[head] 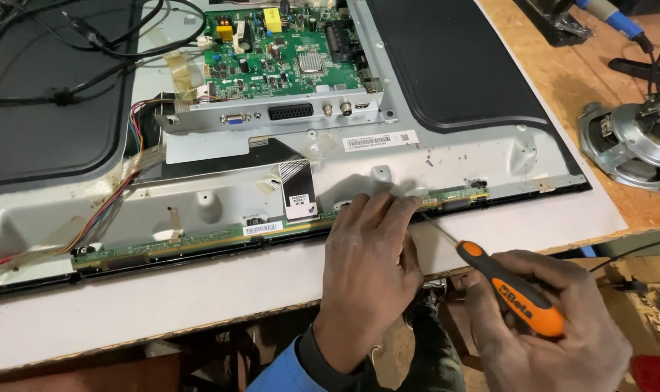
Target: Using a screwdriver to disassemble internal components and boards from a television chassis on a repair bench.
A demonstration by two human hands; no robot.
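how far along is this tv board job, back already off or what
Done: the back cover looks off, since the green main board and the metal chassis lie bare. In hand: the right hand holds an orange-handled screwdriver, its tip by the long strip board along the panel's edge, where the left hand presses its fingers. Left: the strip board, its flat cable and the main board all sit in place.

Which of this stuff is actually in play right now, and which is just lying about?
In play:
left hand on narrow strip board
right hand holding orange-handled screwdriver
opened flat-screen panel

Lying about:
green main board
loose speaker
black cables
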